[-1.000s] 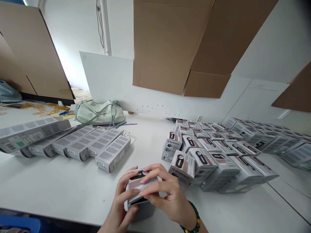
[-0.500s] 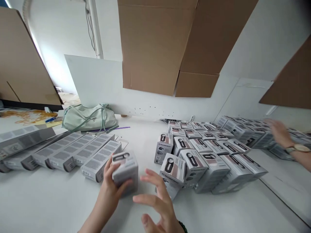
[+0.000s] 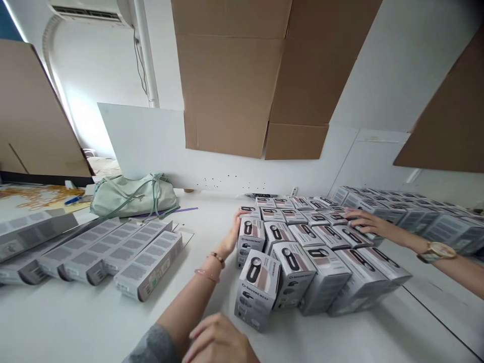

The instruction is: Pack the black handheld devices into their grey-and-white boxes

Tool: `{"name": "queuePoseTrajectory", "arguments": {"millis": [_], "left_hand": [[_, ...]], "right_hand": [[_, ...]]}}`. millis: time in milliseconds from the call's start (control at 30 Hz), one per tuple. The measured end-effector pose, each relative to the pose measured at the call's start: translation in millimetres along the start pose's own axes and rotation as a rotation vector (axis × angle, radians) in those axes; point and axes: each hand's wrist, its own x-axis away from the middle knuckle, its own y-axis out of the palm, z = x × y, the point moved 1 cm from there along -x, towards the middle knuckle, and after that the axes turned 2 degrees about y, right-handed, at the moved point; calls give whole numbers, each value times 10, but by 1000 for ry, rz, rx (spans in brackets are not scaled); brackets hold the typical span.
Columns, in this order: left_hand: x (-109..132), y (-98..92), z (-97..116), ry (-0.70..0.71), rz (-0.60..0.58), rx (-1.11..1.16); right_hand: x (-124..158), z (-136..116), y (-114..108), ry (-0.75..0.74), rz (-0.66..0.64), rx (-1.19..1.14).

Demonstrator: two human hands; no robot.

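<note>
White cardboard boxes (image 3: pixel 291 272) stand close together on the bench (image 3: pixel 75 322); the left hand (image 3: pixel 232 232) touches them with open fingers, the right hand (image 3: pixel 219 340) is released and empty.

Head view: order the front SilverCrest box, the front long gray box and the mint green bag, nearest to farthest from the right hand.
From the right hand, nearest first:
1. The front SilverCrest box, ahead and to the right, standing upright.
2. The long gray box, to the left, lying at the front of its row.
3. The mint green bag, farther left, at the table's back.
</note>
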Motion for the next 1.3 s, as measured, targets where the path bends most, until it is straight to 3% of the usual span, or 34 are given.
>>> {"name": "queuePoseTrajectory", "arguments": {"millis": [133,267,400,500,600,700,800,867,933,1000,1100,1233,1300], "left_hand": [[75,296,-50,5,117,32],[143,439,-72,-3,179,-9],[190,551,-56,-19,179,-133],[191,472,41,-27,112,-278],[182,57,255,-20,33,-473],[279,-655,490,-51,53,-727],[555,-1340,588,-140,123,-982],[783,-1623,561,-183,137,-1109],[979,-1739,510,-189,134,-1197],[1116,-1720,485,-165,131,-1256],[1264,-1527,543,-110,168,-1301],[1591,-1071,674,36,424,-1189],[1826,-815,672,79,495,-1048]], "right_hand": [[-35,85,-157,209,181,30],[-77,123,-467,242,233,22],[2,226,-789,365,392,-16],[100,345,-747,413,470,-32],[148,431,-525,412,457,-32],[162,457,-362,409,443,-37],[186,455,-307,407,446,-47],[208,451,-278,408,454,-55],[218,441,-228,412,475,-67],[204,421,-151,423,489,-106],[114,381,-11,478,422,-201],[-133,332,115,502,357,-230],[-274,298,128,488,354,-237]]}}
